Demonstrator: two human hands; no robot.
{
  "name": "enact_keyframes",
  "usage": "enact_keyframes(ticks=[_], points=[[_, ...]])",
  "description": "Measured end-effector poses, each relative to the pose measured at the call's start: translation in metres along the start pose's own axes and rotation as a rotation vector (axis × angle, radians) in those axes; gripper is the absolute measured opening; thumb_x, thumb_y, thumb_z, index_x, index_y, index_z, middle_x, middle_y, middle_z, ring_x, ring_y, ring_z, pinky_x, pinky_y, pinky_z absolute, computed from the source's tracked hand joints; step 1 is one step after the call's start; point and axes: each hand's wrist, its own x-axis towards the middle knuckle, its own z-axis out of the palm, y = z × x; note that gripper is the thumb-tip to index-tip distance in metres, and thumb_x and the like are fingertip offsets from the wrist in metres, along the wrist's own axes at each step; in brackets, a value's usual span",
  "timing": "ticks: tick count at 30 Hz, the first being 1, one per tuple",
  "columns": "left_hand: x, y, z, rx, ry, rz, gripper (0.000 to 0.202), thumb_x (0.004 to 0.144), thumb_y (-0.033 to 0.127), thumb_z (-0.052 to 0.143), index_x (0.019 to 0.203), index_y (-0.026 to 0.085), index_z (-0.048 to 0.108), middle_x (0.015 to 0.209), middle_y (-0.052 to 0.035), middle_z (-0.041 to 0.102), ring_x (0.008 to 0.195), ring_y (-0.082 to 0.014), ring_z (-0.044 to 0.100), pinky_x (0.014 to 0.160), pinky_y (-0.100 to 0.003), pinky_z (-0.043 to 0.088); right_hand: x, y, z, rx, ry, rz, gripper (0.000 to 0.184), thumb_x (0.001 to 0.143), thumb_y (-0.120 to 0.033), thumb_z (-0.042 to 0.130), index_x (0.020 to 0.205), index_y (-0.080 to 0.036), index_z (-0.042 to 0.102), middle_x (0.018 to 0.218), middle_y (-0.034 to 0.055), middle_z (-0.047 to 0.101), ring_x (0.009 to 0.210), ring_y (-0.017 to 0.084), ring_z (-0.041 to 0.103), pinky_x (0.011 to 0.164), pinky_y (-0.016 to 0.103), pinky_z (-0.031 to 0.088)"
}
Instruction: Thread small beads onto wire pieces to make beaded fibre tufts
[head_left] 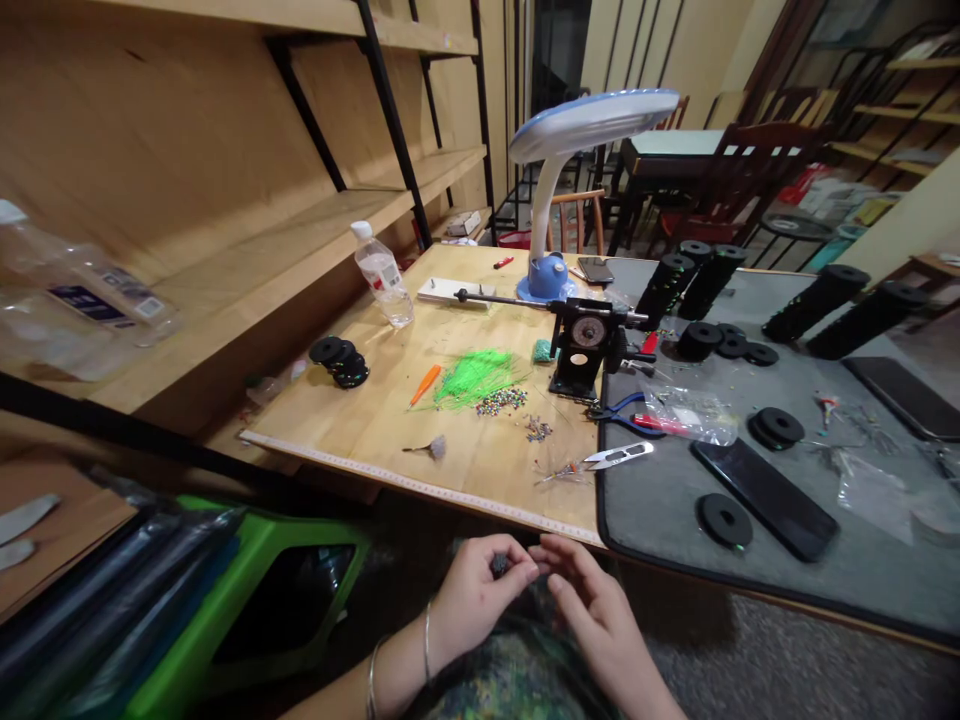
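Low in front of the table edge, my left hand [487, 585] is closed, thumb and index fingertip pinched together. A small dark lump [499, 565] shows in the curl of its fingers; its kind is too small to tell. My right hand [589, 595] is close by on the right, its fingers loosely bent and the thumb apart from them. Its fingertips nearly meet those of the left hand, and I see nothing held in it. On the wood beyond lie bright green strands [480, 378], a pile of small multicoloured beads [502, 402] and a little brush-like tuft [435, 447].
A black winding device [586, 345] with a long rod stands mid-table before a desk lamp [551, 270]. White thread snips [619, 456], blue-handled pliers [630, 405], phones [765, 498] and several black spools [724, 520] lie rightward. A plastic bottle [384, 278] stands back left.
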Motion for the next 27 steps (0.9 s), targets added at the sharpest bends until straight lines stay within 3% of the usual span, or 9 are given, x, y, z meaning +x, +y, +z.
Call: enact_keyframes(ticks=[2,5,9,15,18,21,24,27], points=[[0.0,0.0,0.001,0.05,0.015,0.03,0.02,0.079,0.029,0.06,0.067,0.013,0.065,0.058,-0.0009,0.06,0.054,-0.0125,0.05,0.053,-0.022,0.037,0.001,0.0,0.005,-0.031,-0.054,-0.016,0.031,0.088,-0.037,0.057,0.111,-0.018,0.061,0.09,0.0101,0.07,0.081,0.023,0.065,0.063,0.029,0.051],[-0.002,0.003,0.002,0.16,0.037,0.101,0.02,0.08,0.027,0.06,0.066,0.015,0.067,0.06,-0.0022,0.065,0.057,-0.0141,0.055,0.055,-0.022,0.039,0.004,0.006,0.011,-0.105,-0.056,-0.022,0.023,0.089,-0.037,0.056,0.09,-0.016,0.064,0.064,0.0009,0.063,0.06,0.016,0.057,0.058,0.024,0.045],[0.002,0.009,-0.006,0.316,0.061,0.241,0.018,0.083,0.024,0.058,0.069,0.018,0.068,0.066,-0.0028,0.066,0.063,-0.0159,0.059,0.06,-0.024,0.042,0.007,0.014,0.012,-0.119,0.01,-0.007,0.032,0.086,-0.045,0.057,0.069,-0.018,0.056,0.055,-0.0041,0.051,0.051,0.012,0.045,0.049,0.022,0.034],[0.036,0.009,-0.045,0.676,0.355,0.425,0.022,0.084,0.018,0.051,0.102,0.018,0.062,0.091,-0.0094,0.066,0.087,-0.0245,0.06,0.08,-0.037,0.048,0.009,0.012,0.006,0.096,0.166,0.065,0.046,0.075,-0.063,0.062,0.068,-0.019,0.052,0.048,-0.0065,0.044,0.045,0.01,0.037,0.047,0.022,0.029],[0.054,0.009,-0.058,0.803,0.353,0.446,0.029,0.082,0.013,0.048,0.108,0.017,0.058,0.099,-0.0112,0.065,0.095,-0.026,0.059,0.086,-0.041,0.047,0.008,0.016,0.002,0.165,0.211,0.074,0.047,0.074,-0.064,0.063,0.07,-0.019,0.053,0.046,-0.0082,0.041,0.044,0.009,0.033,0.046,0.021,0.025],[0.061,0.018,-0.059,0.906,0.317,0.46,0.029,0.081,0.014,0.051,0.109,0.016,0.057,0.103,-0.012,0.064,0.099,-0.0271,0.056,0.088,-0.042,0.045,0.008,0.023,-0.001,0.211,0.235,0.082,0.047,0.074,-0.064,0.064,0.071,-0.019,0.053,0.044,-0.0096,0.038,0.042,0.008,0.029,0.044,0.02,0.021],[0.065,0.036,-0.051,0.962,0.389,0.485,0.023,0.081,0.019,0.055,0.104,0.017,0.06,0.107,-0.0121,0.063,0.104,-0.0295,0.052,0.088,-0.044,0.041,0.007,0.028,-0.003,0.223,0.253,0.09,0.047,0.073,-0.064,0.065,0.07,-0.019,0.052,0.043,-0.0097,0.037,0.04,0.007,0.028,0.043,0.02,0.019],[0.076,0.052,-0.041,0.978,0.358,0.48,0.013,0.084,0.017,0.053,0.092,0.019,0.064,0.096,-0.0086,0.065,0.097,-0.0266,0.053,0.084,-0.04,0.04,0.007,0.03,-0.003,0.217,0.247,0.098,0.048,0.072,-0.065,0.065,0.068,-0.018,0.053,0.041,-0.0095,0.037,0.039,0.007,0.028,0.043,0.02,0.02]])
